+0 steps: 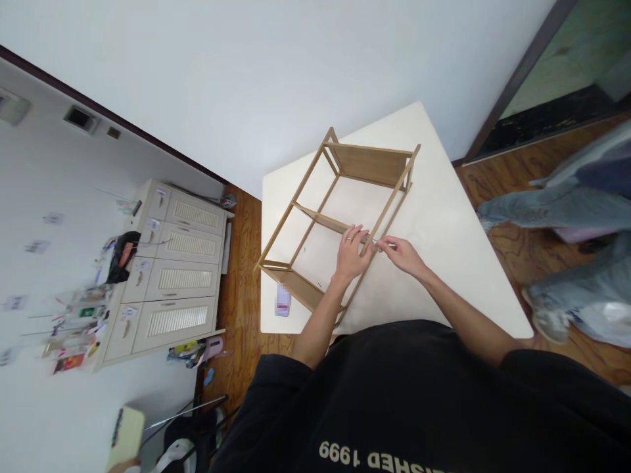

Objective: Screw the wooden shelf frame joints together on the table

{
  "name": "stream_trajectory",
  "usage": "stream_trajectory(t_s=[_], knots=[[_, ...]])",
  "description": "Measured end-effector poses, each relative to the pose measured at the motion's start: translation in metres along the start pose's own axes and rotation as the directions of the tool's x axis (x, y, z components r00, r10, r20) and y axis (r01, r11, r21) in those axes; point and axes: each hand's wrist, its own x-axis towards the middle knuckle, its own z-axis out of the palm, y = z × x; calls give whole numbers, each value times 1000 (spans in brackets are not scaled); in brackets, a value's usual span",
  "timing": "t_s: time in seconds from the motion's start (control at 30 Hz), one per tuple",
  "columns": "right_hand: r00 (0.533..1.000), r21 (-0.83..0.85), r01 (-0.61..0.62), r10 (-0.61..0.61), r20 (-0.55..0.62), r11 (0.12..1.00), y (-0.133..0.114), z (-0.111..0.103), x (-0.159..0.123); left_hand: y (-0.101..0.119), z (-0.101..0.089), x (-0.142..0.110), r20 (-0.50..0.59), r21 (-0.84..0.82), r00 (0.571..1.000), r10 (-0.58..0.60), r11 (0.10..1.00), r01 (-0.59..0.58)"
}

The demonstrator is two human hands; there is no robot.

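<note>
A light-brown wooden shelf rack point(373, 164) lies on its side on a white table point(434, 217), its cross boards standing between slim rails. My left hand point(351, 255) grips the rack where the middle board point(323, 220) meets the near right-hand rail, its fingers over the board. Just outside that rail, my right hand point(401, 253) is closed in a pinch at the same joint. What sits between its fingertips is too small to make out. A few tiny dark pieces point(319, 285) lie on the tabletop within the frame.
A small printed packet point(282, 301) lies by the rack's lower left end. The wall point(296, 79) runs along the table's far side. A white cabinet point(182, 263) with cluttered top stands at left. At right, a person's legs in jeans point(522, 213) are beside the table.
</note>
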Motion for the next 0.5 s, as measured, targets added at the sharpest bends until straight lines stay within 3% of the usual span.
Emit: stream_trajectory(t_s=[0.33, 0.5], knots=[[989, -165, 122, -134, -63, 979, -2, 7, 0, -1, 2, -2, -38, -19, 999, -12, 1000, 12], [988, -155, 127, -139, -65, 980, 0, 12, 1, -3, 2, -2, -44, -40, 998, -40, 998, 38]])
